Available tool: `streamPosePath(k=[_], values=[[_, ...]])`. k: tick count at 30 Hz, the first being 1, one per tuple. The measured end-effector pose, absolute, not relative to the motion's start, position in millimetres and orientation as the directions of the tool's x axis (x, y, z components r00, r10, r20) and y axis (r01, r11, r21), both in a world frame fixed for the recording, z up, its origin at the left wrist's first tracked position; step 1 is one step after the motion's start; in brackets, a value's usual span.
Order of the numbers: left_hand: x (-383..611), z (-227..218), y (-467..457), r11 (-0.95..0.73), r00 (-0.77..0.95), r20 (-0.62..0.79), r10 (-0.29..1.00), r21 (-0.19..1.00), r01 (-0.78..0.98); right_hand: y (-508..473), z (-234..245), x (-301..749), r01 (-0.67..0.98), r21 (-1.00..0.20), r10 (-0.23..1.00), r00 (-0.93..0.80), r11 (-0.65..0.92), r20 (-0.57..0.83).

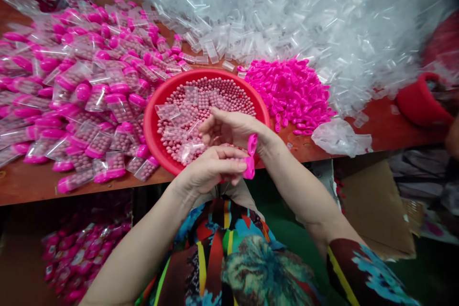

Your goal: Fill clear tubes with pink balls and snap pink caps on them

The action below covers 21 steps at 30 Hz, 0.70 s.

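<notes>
My left hand [211,169] is closed at the near rim of a red bowl [152,119], pinching a pink cap [250,165] at its fingertips. Just beyond it my right hand [233,126] hovers over the bowl with its fingers curled; whatever they hold is hidden. The bowl is full of small pink beads [218,93] with several clear plastic tubes [168,112] lying on them. A heap of loose pink caps [290,91] lies to the bowl's right.
Filled, capped tubes [79,86] cover the brown table's left side. Empty clear tubes [304,19] are heaped at the back right. A red container [419,103] stands far right. More filled tubes [79,253] sit in a box under the table edge [36,191].
</notes>
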State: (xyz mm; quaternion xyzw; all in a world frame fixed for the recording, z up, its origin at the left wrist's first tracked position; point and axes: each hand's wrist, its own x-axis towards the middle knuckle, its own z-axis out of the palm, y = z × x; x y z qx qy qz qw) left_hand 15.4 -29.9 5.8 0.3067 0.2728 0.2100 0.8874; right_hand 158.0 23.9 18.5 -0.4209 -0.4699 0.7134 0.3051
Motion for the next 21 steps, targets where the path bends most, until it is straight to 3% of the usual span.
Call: streamPosePath(k=[5,10,16,19,21], values=[[25,3,-25,0.718,0.661,-0.381,0.646,0.598,-0.357,4,25,169,-0.020,-0.981,0.966,-0.179,-0.192,-0.186],[30,-7,-25,0.699,0.626,-0.384,0.679,0.598,-0.392,0,2,160,-0.023,-0.989,0.989,0.002,-0.145,-0.145],[25,-13,-23,0.676,0.605,-0.370,0.705,0.607,-0.417,0,5,149,0.227,-0.973,0.995,0.078,0.049,0.068],[29,-11,-26,0.651,0.551,-0.390,0.738,0.629,-0.426,-2,4,148,0.367,-0.927,0.979,0.153,0.072,0.137],[32,-8,-29,0.657,0.552,-0.401,0.731,0.631,-0.413,-1,-1,151,0.348,-0.936,0.968,0.213,0.050,0.131]])
